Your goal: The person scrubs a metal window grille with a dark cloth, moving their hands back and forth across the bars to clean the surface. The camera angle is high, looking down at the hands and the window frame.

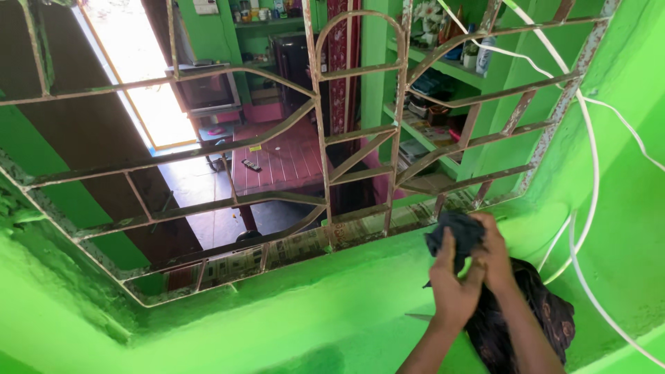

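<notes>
Low in the frame's lower right, both hands, left hand (454, 287) and right hand (495, 253), are closed together around a dark cloth (454, 232), pressed against the green sill (346, 277) just below the rusty window grille (325, 138).

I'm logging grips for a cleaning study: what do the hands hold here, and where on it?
Both hands, left hand and right hand, clutch a dark bunched cloth around its lower part, just below the window grille.

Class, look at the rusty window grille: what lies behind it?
Behind the window grille shows a room: a red table, green shelves and a bright doorway. The floor under the table is mostly hidden.
</notes>
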